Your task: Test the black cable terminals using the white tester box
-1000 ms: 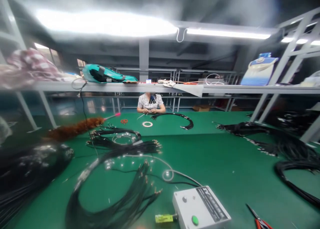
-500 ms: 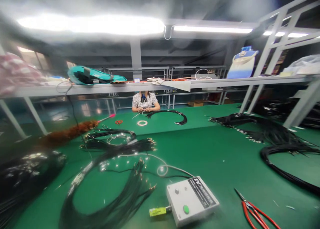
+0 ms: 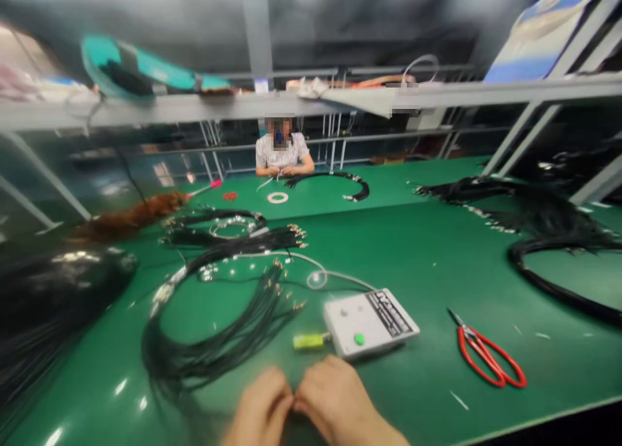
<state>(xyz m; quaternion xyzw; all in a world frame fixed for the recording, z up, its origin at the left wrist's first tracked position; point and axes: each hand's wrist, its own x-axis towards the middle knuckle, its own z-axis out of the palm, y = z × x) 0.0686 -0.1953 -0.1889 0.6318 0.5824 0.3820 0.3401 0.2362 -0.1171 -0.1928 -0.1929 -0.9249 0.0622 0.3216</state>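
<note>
My left hand point(image 3: 260, 412) and my right hand point(image 3: 337, 400) rest together at the near edge of the green table point(image 3: 418, 258), fingertips touching in a pinch. Both are blurred, and what they hold, if anything, does not show. Just beyond them lies a loop of black cables point(image 3: 214, 342) with metal ends. A white control box point(image 3: 369, 321) with a green button sits right of the cables, with a yellow-green plug point(image 3: 307, 341) at its left side.
Red-handled scissors point(image 3: 488, 357) lie to the right. More black cable bundles point(image 3: 534, 219) lie at the right and a dark heap point(image 3: 53, 290) at the left. A person point(image 3: 282, 154) sits across the table under a grey shelf point(image 3: 194, 107). A brown duster point(image 3: 131, 216) lies at far left.
The view has tilted down, so the ceiling lights left the picture. My two hands have come into view at the bottom edge. The scissors now show in full.
</note>
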